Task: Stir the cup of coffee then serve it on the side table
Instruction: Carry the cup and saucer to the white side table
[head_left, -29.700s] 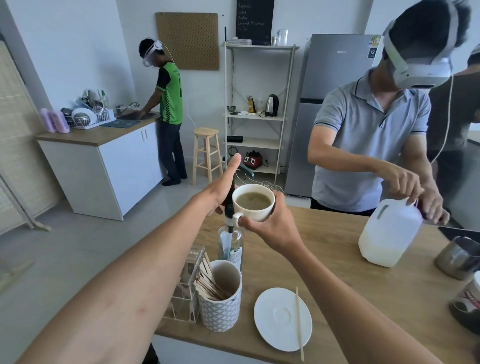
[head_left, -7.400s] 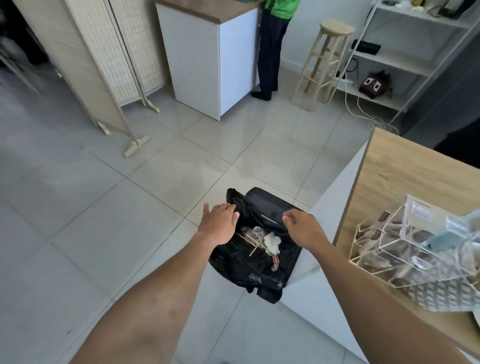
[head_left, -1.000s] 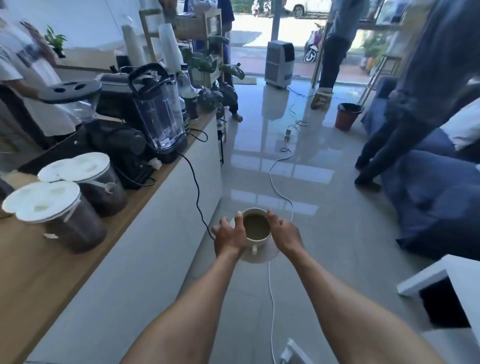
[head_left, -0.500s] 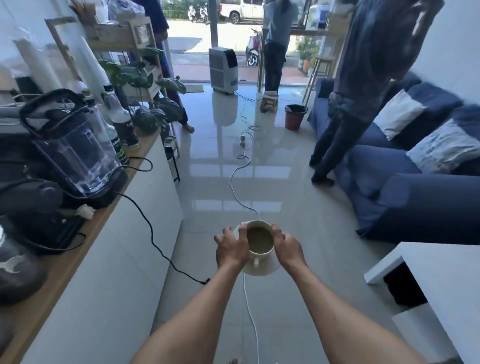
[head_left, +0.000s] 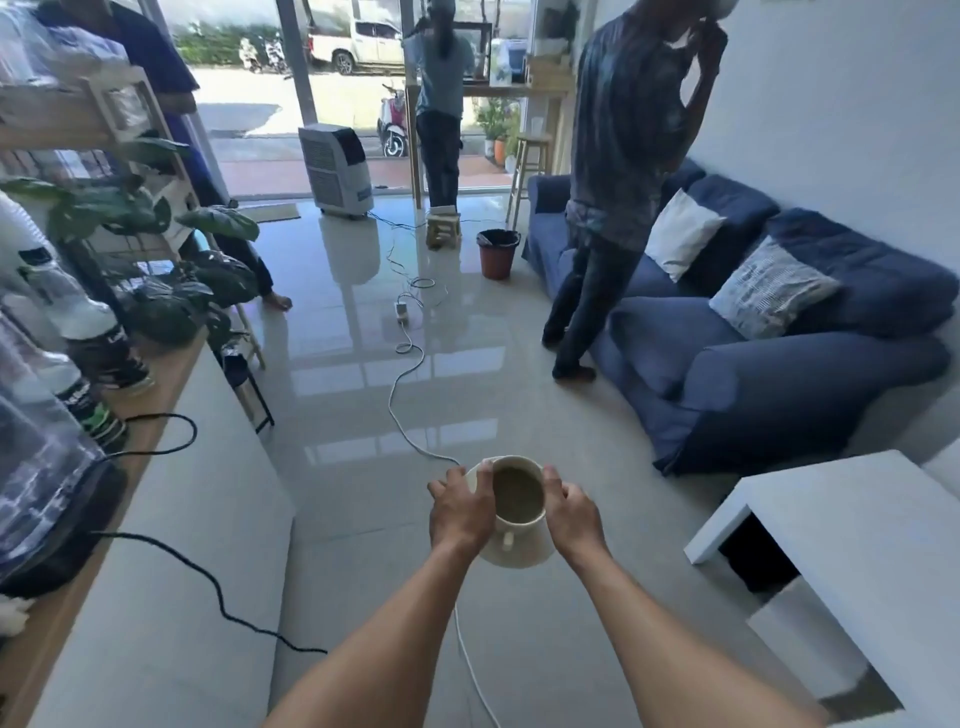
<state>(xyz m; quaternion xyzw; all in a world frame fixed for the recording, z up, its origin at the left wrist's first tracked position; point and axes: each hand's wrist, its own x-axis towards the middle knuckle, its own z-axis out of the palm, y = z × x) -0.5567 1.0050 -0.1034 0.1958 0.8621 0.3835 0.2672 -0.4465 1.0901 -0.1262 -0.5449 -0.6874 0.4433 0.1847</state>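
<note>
A white cup of coffee (head_left: 518, 500) rests on a white saucer (head_left: 519, 556), carried in the air over the tiled floor. My left hand (head_left: 460, 512) grips the saucer and cup from the left, my right hand (head_left: 571, 514) from the right. The cup's handle points toward me and the brown coffee sits level inside. The white side table (head_left: 852, 535) stands low at the right, its top bare, a little ahead and to the right of the cup.
A white cable (head_left: 410, 395) runs along the floor under the cup. A blue sofa (head_left: 769, 364) lines the right wall, with a person (head_left: 618, 197) standing before it. A wooden counter (head_left: 104, 519) with blenders and black cords lies left. Another person stands at the door.
The view has swung right as I walked: the counter slid off to the left, the sofa and white side table came closer. Both hands still hold the cup and saucer.
</note>
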